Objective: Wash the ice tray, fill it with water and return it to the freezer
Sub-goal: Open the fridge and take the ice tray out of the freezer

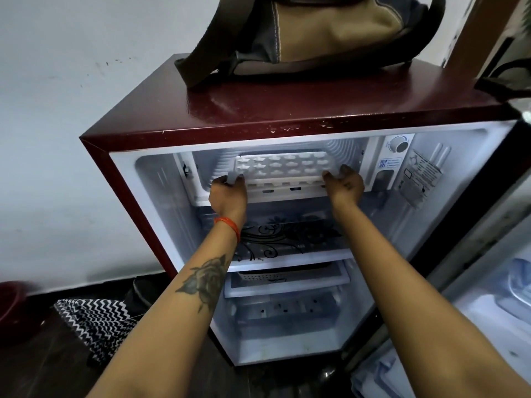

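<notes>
1. At the far left we see a dark red bowl (10,301) on the floor against the pale wall, and just right of it a black-and-white zigzag cloth (94,323) lying beside the fridge's foot.
2. Next comes the maroon mini fridge (178,116), its door (494,254) swung open to the right. A brown and grey bag (324,33) sits on its top, one strap trailing toward the front left corner.
3. Our left hand (228,195) — an orange thread band (230,224) on the wrist, a rose tattoo on the forearm — curls its fingers round the left end of the ice tray.
4. The white ice tray (284,168) lies level in the mouth of the freezer compartment (207,168) at the top of the fridge. Its long axis runs left to right, cells facing up, one long edge toward us. Whether the cells hold water we cannot tell.
5. Our right hand (344,182) grips the tray's right end, fingertips hooked over the rim.
6. Below the tray nothing crosses its path; a glass shelf (290,242) with a black floral print sits underneath, then a drawer further down.
7. Right of the freezer box we see the thermostat dial (398,143) and a printed label (422,173) on the inner wall.
</notes>
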